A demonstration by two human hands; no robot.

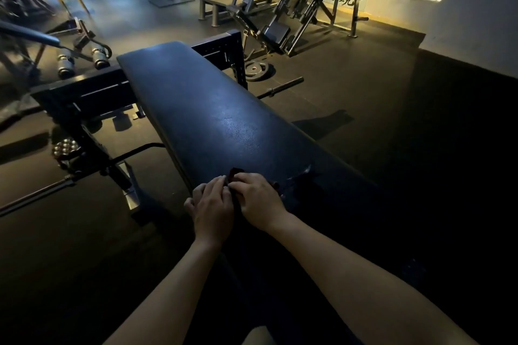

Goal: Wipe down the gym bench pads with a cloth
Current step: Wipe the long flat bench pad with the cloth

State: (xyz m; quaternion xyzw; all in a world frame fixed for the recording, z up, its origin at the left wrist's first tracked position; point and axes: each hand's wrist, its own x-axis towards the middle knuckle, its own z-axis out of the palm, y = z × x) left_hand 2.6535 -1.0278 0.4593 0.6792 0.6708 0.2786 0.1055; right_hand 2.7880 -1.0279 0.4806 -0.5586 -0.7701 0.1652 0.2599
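A long black bench pad (201,109) runs from the near centre away to the upper left. A dark cloth (234,173) lies on the pad's near part, mostly covered by my hands. My left hand (211,210) and my right hand (259,199) sit side by side on the cloth, fingers curled over it at its far edge. A small dark reddish bit of the cloth shows between the fingertips. A scuffed, torn patch (302,173) marks the pad just right of my right hand.
The bench's black steel frame (84,98) stands left of the pad, with dumbbells (81,60) behind it. A weight plate (256,68) and a barbell (283,87) lie on the floor to the right. Plate-loaded machines (294,3) line the back; a grey wall (476,17) closes the right.
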